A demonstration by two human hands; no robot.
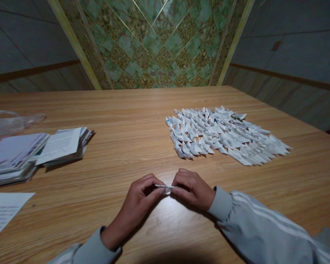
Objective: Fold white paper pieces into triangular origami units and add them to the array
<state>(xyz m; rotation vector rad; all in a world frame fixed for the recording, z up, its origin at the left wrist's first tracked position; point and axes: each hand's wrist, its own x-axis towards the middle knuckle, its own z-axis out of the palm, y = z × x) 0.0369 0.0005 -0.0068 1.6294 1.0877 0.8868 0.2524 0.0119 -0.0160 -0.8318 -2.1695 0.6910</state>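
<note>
Between my two hands is a small folded piece of white paper [168, 189], held just above the wooden table near its front. My left hand [143, 193] pinches its left end between thumb and fingers. On the other end, the thumb and curled fingers of my right hand [191, 186] are closed. Much of the paper is hidden behind the fingertips, so its full shape does not show. Beyond my right hand, many folded white paper boats [209, 132] stand packed in rows.
Stacks of paper sheets [15, 150] and a smaller printed pile [62, 145] lie at the left of the wooden table [121, 110]. Nearer is a loose printed sheet [8, 211]. A clear plastic bag [13, 123] rests at the far left. A tiled wall [159, 44] stands behind.
</note>
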